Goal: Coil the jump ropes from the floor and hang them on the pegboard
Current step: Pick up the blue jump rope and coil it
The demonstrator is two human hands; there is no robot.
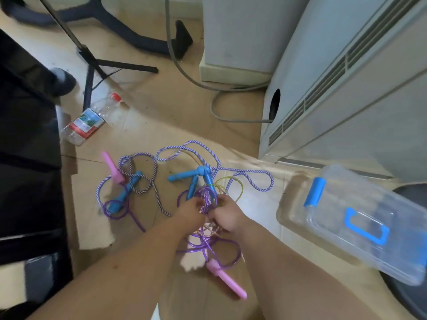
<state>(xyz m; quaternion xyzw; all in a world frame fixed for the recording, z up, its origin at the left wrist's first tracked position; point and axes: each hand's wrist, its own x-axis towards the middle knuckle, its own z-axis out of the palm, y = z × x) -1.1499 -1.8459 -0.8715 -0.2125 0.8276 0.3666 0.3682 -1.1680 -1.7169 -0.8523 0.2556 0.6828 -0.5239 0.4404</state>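
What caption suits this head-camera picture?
Tangled jump ropes gripped by left hand and right hand, beside a clear plastic box.

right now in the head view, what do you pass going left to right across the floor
plastic bottle → left blue handle → left hand → rope tangle that both hands hold → right hand → clear box
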